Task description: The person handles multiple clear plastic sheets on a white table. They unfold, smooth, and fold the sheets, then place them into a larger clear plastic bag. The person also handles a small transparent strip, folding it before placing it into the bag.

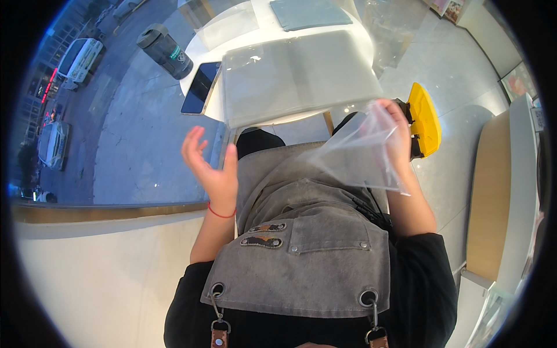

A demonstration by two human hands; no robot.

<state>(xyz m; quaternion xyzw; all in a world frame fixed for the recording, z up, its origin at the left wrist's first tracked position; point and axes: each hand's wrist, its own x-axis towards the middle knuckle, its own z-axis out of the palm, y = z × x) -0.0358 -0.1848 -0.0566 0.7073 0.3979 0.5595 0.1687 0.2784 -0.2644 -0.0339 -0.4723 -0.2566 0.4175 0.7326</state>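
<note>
A clear plastic sheet or bag [359,158] dangles from my right hand [394,126], folded at an angle above my lap. My fingers pinch it near its upper end, beside the table's near right edge. My left hand [211,169] is raised to the left of my lap, fingers apart, holding nothing. Between and beyond the hands, a broad flat stack of translucent plastic sheets or bags [300,74] covers the near part of the round white table [213,26]. The stack's near edge overhangs the table a little.
A smartphone [201,89] lies left of the stack, next to a dark shaker bottle [165,51]. At the table's far side is a flat grey-blue packet [311,14]. A yellow plastic object [424,122] is right of my right hand. A window pane [143,130] borders the left.
</note>
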